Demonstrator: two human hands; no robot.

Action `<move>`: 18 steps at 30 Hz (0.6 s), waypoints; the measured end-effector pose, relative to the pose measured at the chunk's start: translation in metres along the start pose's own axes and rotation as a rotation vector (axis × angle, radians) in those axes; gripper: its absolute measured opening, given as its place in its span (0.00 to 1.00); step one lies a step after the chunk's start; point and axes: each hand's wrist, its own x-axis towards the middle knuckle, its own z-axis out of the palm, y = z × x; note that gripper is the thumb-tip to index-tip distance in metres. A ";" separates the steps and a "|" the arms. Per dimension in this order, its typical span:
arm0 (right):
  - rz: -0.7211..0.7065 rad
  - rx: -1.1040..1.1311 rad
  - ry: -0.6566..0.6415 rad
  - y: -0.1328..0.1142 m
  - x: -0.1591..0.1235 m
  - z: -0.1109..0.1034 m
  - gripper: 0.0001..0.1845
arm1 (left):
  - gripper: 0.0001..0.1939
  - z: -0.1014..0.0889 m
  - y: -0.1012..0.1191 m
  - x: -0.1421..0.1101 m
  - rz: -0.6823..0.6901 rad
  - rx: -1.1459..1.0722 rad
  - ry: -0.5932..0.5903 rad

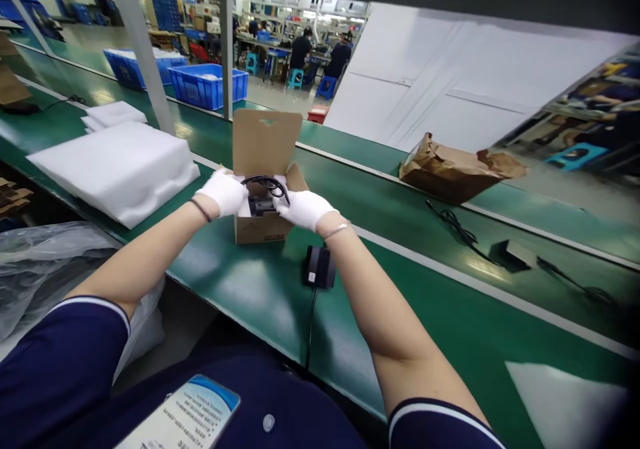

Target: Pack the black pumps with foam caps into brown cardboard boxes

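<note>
An open brown cardboard box (265, 230) stands on the green work surface with its lid raised at the back. Both my hands wear white gloves. My left hand (224, 192) is at the box's left side, fingers bent over the rim by a coiled black cable (266, 181). On the right side my right hand (306, 209) has its fingers closed around the cable's right part. Below the cable, inside the box, shows a black device (263, 205). What the left fingertips grip is hidden. A black power adapter (319, 267) with a cord lies right of the box.
White foam sheets (115, 162) are stacked at left, blue crates (207, 87) behind. On the belt at right are a crumpled brown paper bag (455, 169) and another black adapter (513, 255) with cables. A metal post (227, 49) rises behind the box. People sit in the background.
</note>
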 end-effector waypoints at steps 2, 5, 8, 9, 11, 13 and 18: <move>0.008 0.050 0.251 0.018 -0.048 0.013 0.25 | 0.15 0.004 0.010 -0.029 -0.093 -0.066 0.313; 0.444 0.103 0.284 0.031 -0.125 0.056 0.23 | 0.15 0.021 0.046 -0.066 0.027 -0.215 0.556; 0.630 0.184 -0.165 0.022 -0.175 0.111 0.21 | 0.19 0.046 0.104 -0.068 0.474 -0.346 0.319; 0.622 0.237 -0.227 0.016 -0.185 0.126 0.18 | 0.22 0.054 0.125 -0.061 0.558 -0.427 0.234; 0.596 0.476 -0.156 0.004 -0.200 0.145 0.13 | 0.26 0.069 0.164 -0.042 0.584 -0.663 0.138; 0.547 0.812 0.018 -0.006 -0.214 0.144 0.15 | 0.23 0.079 0.194 -0.026 0.503 -0.889 0.121; 0.453 0.957 0.265 -0.014 -0.246 0.089 0.19 | 0.20 0.074 0.230 -0.026 0.270 -1.238 0.169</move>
